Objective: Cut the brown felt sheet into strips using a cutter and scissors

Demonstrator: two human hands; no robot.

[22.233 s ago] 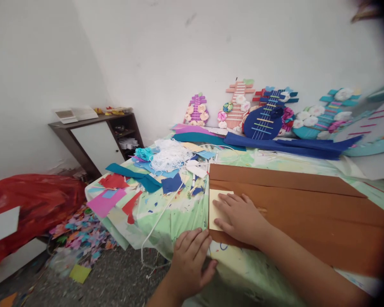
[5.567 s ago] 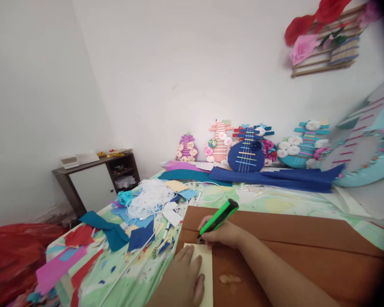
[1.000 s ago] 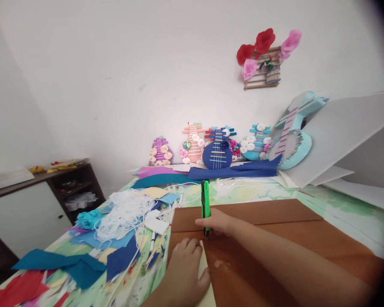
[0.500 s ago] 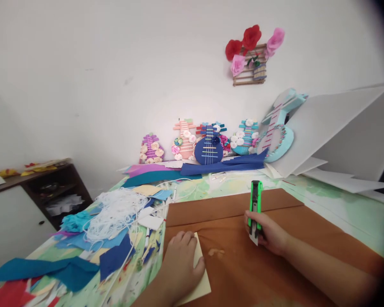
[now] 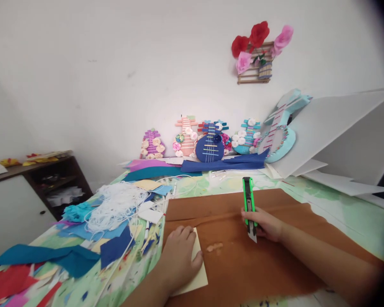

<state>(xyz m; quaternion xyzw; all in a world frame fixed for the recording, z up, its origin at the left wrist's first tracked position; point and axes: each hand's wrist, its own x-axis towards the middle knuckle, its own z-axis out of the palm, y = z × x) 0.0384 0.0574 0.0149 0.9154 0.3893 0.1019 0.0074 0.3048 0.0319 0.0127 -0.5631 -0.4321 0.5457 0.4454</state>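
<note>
My left hand (image 5: pixel 181 255) lies flat on a cream-coloured card (image 5: pixel 199 275), fingers stretched out, pressing it onto a large brown sheet (image 5: pixel 230 273). In my right hand (image 5: pixel 265 224) is a green and black utility knife (image 5: pixel 248 198), held upright above the sheet. Its blade is out and points downward; I cannot tell whether the tip touches the sheet. A small pale mark shows on the brown surface between my two hands.
Left of the sheet are a tangle of white cord (image 5: pixel 115 207), teal strips (image 5: pixel 48 253) and blue scraps (image 5: pixel 117 247). Decorated lute shapes (image 5: pixel 209 147) stand along the wall. White boards (image 5: pixel 333 132) lean at the right. A low cabinet (image 5: pixel 16 213) stands at the far left.
The utility knife has shifted slightly left and tilted, its blade now angled to the right. The brown sheet's right and near edges have shifted. My left hand stays on the card.
</note>
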